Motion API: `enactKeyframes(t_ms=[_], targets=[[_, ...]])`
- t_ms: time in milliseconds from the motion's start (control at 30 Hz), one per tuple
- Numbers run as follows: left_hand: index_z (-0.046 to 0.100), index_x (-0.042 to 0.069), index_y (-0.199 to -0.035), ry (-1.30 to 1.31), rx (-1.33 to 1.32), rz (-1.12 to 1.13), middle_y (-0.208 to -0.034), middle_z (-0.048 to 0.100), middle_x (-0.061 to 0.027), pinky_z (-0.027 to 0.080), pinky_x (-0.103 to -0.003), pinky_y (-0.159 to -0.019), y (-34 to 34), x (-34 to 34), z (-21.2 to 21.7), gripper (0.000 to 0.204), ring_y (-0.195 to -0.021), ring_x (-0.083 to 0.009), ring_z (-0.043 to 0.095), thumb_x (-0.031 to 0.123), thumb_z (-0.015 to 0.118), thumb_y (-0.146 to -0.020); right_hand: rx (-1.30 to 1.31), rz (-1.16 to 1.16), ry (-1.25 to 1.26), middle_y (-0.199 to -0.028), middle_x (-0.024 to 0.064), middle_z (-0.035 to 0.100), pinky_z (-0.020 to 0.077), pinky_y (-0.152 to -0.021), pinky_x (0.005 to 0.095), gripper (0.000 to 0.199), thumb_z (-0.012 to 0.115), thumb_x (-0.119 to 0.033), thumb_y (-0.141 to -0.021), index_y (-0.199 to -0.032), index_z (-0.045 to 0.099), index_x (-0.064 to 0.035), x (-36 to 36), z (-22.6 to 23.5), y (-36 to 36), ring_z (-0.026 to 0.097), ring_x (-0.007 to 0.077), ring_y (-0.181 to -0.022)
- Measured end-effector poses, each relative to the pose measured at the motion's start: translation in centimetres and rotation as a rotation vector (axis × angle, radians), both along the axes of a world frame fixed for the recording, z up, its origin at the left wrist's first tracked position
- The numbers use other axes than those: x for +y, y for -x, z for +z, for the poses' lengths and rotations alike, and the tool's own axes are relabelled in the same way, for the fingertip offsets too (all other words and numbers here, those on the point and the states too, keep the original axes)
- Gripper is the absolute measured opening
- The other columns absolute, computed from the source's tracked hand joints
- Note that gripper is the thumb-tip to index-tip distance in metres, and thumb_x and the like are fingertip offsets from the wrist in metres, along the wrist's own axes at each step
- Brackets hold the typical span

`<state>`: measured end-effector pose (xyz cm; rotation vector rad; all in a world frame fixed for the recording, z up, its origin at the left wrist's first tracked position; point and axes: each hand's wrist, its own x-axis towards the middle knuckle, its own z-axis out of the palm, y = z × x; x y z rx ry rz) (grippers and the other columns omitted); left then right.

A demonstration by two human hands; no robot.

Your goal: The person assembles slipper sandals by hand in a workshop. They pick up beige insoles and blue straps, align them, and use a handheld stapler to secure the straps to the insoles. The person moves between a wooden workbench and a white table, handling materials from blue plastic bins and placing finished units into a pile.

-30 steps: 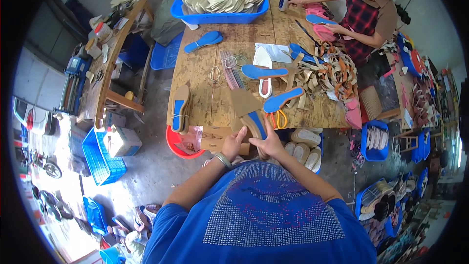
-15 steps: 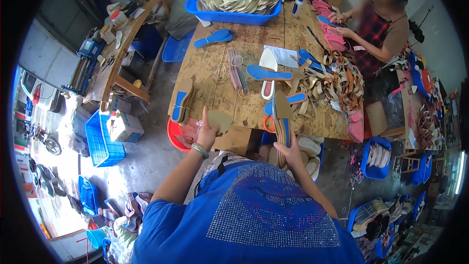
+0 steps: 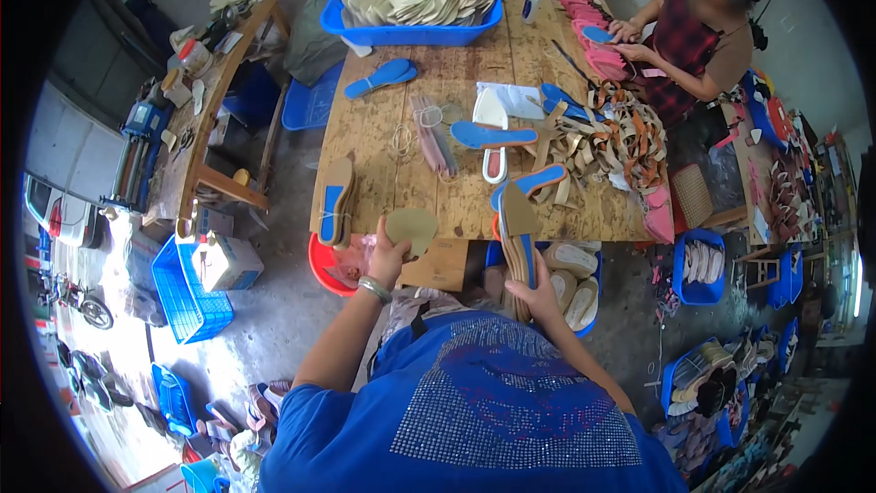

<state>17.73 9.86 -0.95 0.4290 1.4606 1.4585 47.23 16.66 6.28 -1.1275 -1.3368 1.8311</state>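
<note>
My left hand (image 3: 387, 260) is closed on a beige insole (image 3: 412, 228) with a rounded end, in front of the table's near edge. The rest of that insole is hidden by the hand or too unclear to make out. In my right hand (image 3: 542, 292) is a stack of insoles (image 3: 518, 236), tan on top with a blue strip along the side, its pointed ends directed away from me. Just beyond the stack, a blue insole with an orange rim (image 3: 538, 184) lies on the table. A tied bundle of tan and blue insoles (image 3: 337, 205) rests at the table's near left corner.
The wooden table (image 3: 383, 137) carries a blue tub (image 3: 415, 35) of cream insoles, blue insoles (image 3: 381, 78) and a heap of straps (image 3: 625, 141). A red basin (image 3: 330, 265) and a box of shoes (image 3: 573, 288) sit below its near edge. A co-worker (image 3: 698, 46) handles a blue insole at right.
My left index finger, stretched upward before, is now bent round the insole, which shows more broadly. My right hand keeps its hold on the stack. The whole view has shifted slightly.
</note>
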Motion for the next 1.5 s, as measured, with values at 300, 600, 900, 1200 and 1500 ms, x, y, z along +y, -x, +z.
enactKeyframes(t_ms=[300,600,900,1200,1500], targets=[[0.054,0.008,-0.121,0.044,-0.174,-0.111,-0.104,0.065,-0.0044,0.056,-0.030,-0.076,3.6,-2.1,0.6,0.031,-0.085,-0.0153,0.065,0.002,0.050,-0.091,-0.191,0.066,-0.134,-0.134,0.0151,0.043,0.0349,-0.102,0.0348,0.091,0.076,-0.022,-0.072,-0.144,0.024,-0.0014,-3.0,-1.6,3.5,0.044,0.0236,-0.122],[0.049,0.010,-0.125,0.031,-0.307,-0.102,-0.112,0.062,-0.0036,0.055,-0.031,-0.079,7.0,-4.4,1.0,0.033,-0.094,-0.0139,0.063,0.008,0.050,-0.092,-0.156,0.076,-0.091,-0.133,0.0141,0.045,0.0351,-0.102,0.0338,0.089,0.074,-0.017,-0.072,-0.143,0.023,-0.0019,-4.9,-0.9,7.3,0.045,0.0220,-0.121],[0.048,0.014,-0.123,-0.062,-0.465,-0.093,-0.112,0.062,-0.0047,0.055,-0.031,-0.077,9.2,-4.3,1.8,0.025,-0.094,-0.0193,0.066,0.022,0.045,-0.099,-0.171,0.033,-0.073,-0.131,0.0117,0.046,0.0361,-0.101,0.0331,0.085,0.071,-0.012,-0.073,-0.143,0.024,-0.0014,-6.3,-1.8,10.2,0.046,0.0204,-0.119],[0.040,0.011,-0.131,-0.052,-0.447,-0.073,-0.119,0.058,-0.0090,0.057,-0.038,-0.083,10.6,-4.0,0.1,0.033,-0.104,-0.0238,0.062,0.017,0.044,-0.099,-0.166,0.001,-0.083,-0.131,0.0130,0.047,0.0364,-0.101,0.0327,0.087,0.075,-0.016,-0.073,-0.143,0.024,-0.0016,-6.7,-1.3,12.1,0.047,0.0211,-0.119],[0.047,0.011,-0.127,-0.047,-0.499,-0.230,-0.117,0.058,-0.0057,0.055,-0.035,-0.082,10.2,-1.2,-3.3,0.030,-0.101,-0.0175,0.061,0.014,0.045,-0.098,-0.172,-0.054,-0.134,-0.132,0.0143,0.046,0.0363,-0.101,0.0320,0.090,0.076,-0.018,-0.073,-0.143,0.023,0.0000,-6.6,-1.0,11.8,0.046,0.0210,-0.120]])
